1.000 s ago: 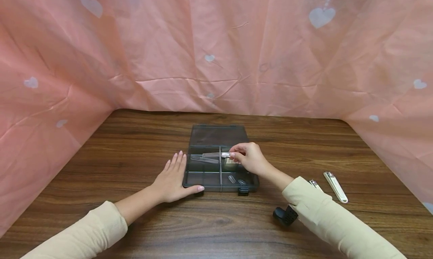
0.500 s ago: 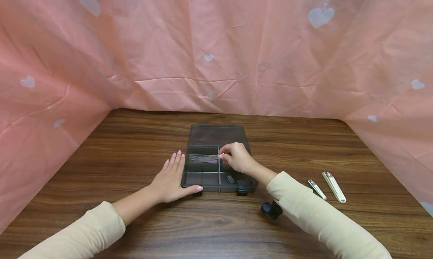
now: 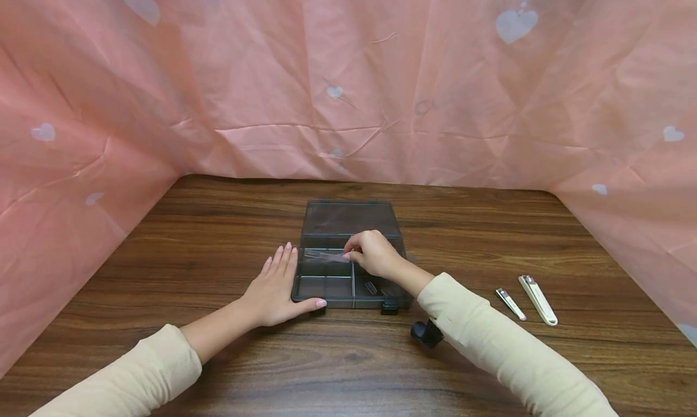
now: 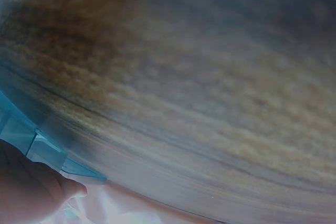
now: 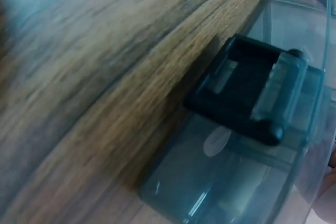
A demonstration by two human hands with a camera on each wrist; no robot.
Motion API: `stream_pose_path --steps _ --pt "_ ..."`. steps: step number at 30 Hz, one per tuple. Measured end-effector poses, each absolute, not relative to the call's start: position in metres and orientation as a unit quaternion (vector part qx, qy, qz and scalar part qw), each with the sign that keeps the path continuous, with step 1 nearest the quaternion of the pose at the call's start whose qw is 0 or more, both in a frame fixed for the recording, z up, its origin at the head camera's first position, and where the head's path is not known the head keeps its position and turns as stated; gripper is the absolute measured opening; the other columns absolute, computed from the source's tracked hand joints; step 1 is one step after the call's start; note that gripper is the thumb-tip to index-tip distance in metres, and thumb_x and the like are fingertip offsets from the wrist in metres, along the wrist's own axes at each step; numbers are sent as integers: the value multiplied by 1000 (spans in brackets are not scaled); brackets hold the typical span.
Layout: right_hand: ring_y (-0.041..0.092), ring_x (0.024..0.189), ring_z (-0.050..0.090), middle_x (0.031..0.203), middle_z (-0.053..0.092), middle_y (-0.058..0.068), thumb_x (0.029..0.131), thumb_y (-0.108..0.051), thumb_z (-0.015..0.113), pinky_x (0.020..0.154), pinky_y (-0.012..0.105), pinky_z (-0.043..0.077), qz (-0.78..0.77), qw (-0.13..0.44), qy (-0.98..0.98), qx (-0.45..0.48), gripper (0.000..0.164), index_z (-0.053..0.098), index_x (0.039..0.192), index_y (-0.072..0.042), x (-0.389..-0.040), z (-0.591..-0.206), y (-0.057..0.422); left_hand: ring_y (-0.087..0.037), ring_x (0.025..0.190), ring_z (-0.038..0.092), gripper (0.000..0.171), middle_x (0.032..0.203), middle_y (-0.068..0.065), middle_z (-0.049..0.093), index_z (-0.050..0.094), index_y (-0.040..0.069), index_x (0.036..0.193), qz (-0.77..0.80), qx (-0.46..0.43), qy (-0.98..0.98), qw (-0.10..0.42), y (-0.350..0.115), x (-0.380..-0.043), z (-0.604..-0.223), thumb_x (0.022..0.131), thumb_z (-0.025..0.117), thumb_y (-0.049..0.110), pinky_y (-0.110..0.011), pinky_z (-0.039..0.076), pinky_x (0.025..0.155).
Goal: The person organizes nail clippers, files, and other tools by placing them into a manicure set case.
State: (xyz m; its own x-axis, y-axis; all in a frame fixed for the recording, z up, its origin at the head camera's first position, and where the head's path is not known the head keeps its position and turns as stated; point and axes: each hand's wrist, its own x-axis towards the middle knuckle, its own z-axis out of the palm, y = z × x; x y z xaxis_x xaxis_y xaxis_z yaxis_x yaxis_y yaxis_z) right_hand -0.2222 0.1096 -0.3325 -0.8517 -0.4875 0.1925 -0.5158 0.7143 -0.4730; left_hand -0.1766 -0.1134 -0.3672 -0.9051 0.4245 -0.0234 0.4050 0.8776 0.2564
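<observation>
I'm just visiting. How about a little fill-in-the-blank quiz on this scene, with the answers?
The left hand lies with its fingers along the ____ side of the box.
The ____ hand is over the box, at the clear strips.
The nail clipper nearer the box is the ____ of the two.
The pink curtain is printed with white ____.
Answers: left; right; smaller; hearts.

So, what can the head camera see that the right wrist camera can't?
Only the head view: the small cream-and-silver nail clipper, the large cream-and-silver nail clipper and the white printed hearts.

Only the right wrist view: the rectangular slot in the black plastic latch, too tiny to make out from the head.

Both: a black latch, the rectangular, smoky see-through plastic box and the brown wood-grain table.
</observation>
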Motion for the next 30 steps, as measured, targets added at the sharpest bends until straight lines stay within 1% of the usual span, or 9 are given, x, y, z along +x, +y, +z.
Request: stream_pose_path --steps 5,11,14,17,21,23,26,28,30 --pt "5 55 42 72 69 5 83 -12 68 52 17 35 256 32 -927 272 11 75 85 -3 -222 -332 107 -36 144 5 111 153 -25 6 11 -7 146 124 212 968 41 -113 -177 -368 78 46 74 -51 14 115" --pt "5 56 43 79 71 7 84 -12 67 51 16 35 259 38 -922 284 13 75 85 -2 -221 -332 110 -36 144 5 111 153 -26 7 11 -7 146 126 213 968 39 -113 -178 -368 78 46 74 -51 14 115" --pt "5 57 44 76 70 6 84 -11 67 53 17 36 269 53 -918 286 12 75 85 -2 -221 -332 114 -36 144 6 112 153 -26 7 11 -7 146 124 214 968 39 -113 -178 -369 78 46 75 -51 15 115" --pt "6 57 43 69 66 5 83 -10 67 53 17 36 276 80 -914 288 11 74 83 -2 -220 -330 119 -36 144 6 112 153 -25 7 12 -6 146 122 213 969 39 -113 -179 -370 77 45 76 -51 15 115" --pt "5 57 43 65 60 3 82 -9 68 52 17 36 291 115 -905 288 9 73 80 -2 -214 -326 127 -36 144 6 113 153 -26 7 12 -6 146 122 212 969 37 -113 -179 -370 77 46 76 -51 15 115" --pt "6 58 43 66 60 3 81 -8 69 53 17 36 301 127 -901 286 8 73 80 -1 -210 -324 132 -36 144 6 113 153 -26 7 11 -7 146 123 213 969 37 -113 -179 -369 77 46 76 -51 15 115" --pt "12 60 47 67 59 3 81 -6 69 55 18 37 308 141 -896 286 7 72 81 0 -204 -323 139 -37 144 5 112 153 -25 7 11 -7 146 124 212 969 37 -114 -179 -368 77 46 75 -51 14 115" --pt "15 63 49 68 61 4 81 -5 69 57 20 40 310 147 -895 285 7 72 82 0 -200 -323 143 -37 144 5 112 154 -25 6 11 -7 146 124 212 969 38 -114 -179 -368 77 46 75 -51 14 115" --pt "15 65 51 70 62 3 81 -5 68 59 21 42 311 149 -895 283 7 72 83 0 -197 -324 148 -37 144 5 112 154 -25 6 11 -7 146 124 211 969 38 -114 -178 -367 77 46 74 -51 13 115"
